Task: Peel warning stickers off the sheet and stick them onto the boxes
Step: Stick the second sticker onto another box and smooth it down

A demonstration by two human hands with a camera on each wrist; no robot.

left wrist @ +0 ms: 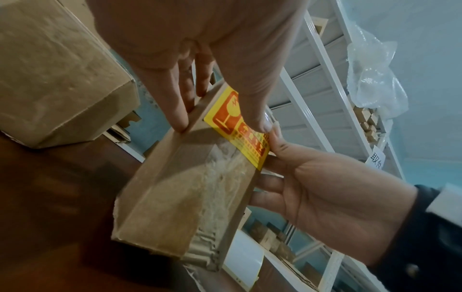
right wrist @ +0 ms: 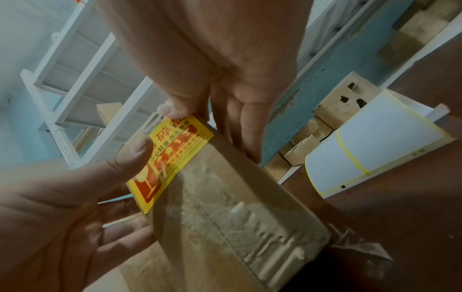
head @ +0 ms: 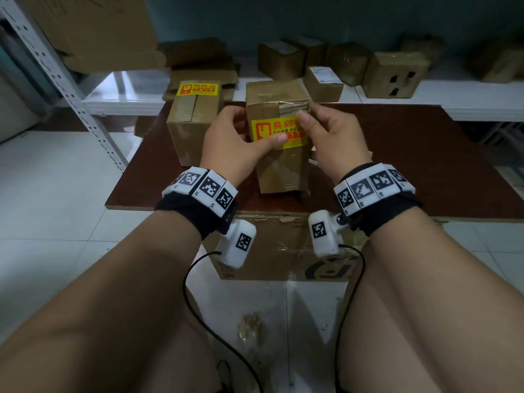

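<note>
Yellow sticker [head: 279,133] is on the near face of the middle box [head: 279,154], upper half, long axis horizontal. Box stands upright on the bench [head: 425,165]. Left hand [head: 232,143] grips the box's left side, fingers curled round the edge, thumb flat on the sticker's lower middle. Right hand [head: 331,137] grips the right side, thumb on the sticker's top right corner. Both thumbs sit on the sticker; the right one is nearer the end that looks least pressed, so the smoothing stroke probably runs rightward along the long axis. Second box [head: 192,123] just left, already stickered on top [head: 197,89], close to the left knuckles. Sticker roll [right wrist: 375,142] lies right of the box. More boxes on the shelf [head: 467,95] behind.
</note>
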